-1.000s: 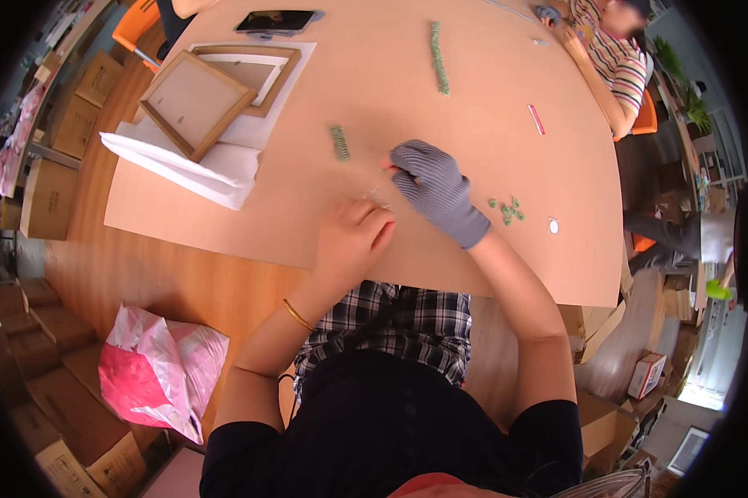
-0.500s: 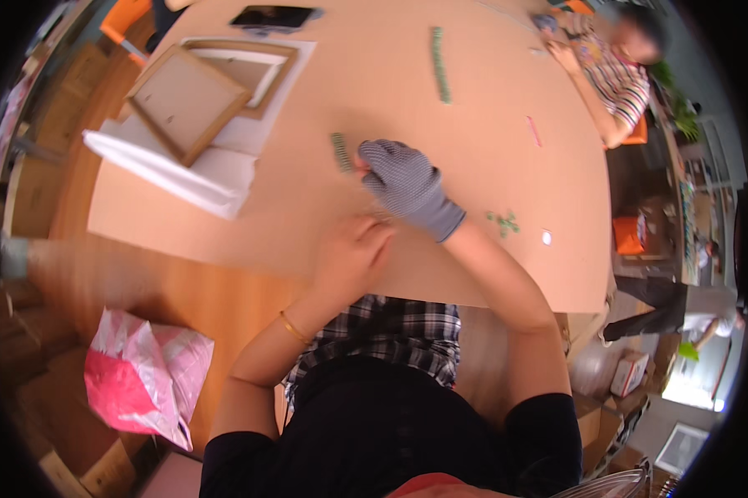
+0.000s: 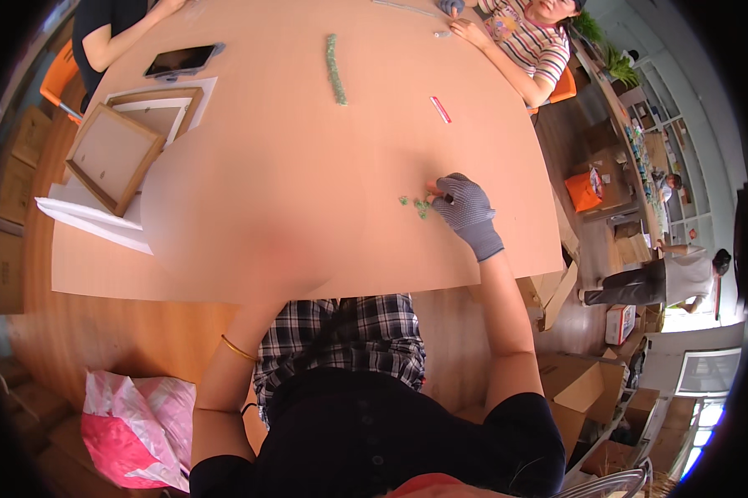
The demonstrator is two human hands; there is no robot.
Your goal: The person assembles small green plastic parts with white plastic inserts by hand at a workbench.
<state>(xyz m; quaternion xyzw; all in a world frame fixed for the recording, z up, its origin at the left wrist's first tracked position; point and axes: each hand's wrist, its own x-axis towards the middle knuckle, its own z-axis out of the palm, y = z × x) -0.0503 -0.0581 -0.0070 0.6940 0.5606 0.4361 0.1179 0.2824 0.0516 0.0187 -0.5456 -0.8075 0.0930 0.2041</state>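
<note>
Head view: right hand (image 3: 469,214) at green pieces (image 3: 423,211); pink-white bag (image 3: 133,427), contents hidden.

grey textured glove (image 3: 479,236) on right hand (image 3: 461,203); thin gold bangle (image 3: 238,349) below left hand (image 3: 284,264); buttoned black short-sleeved top (image 3: 328,440), black-white plaid bottoms (image 3: 341,339) lower than both.

Green pieces (image 3: 423,215); grey, finely patterned glove (image 3: 467,211); tan tabletop (image 3: 391,249); black-white plaid clothing (image 3: 341,336).
</note>
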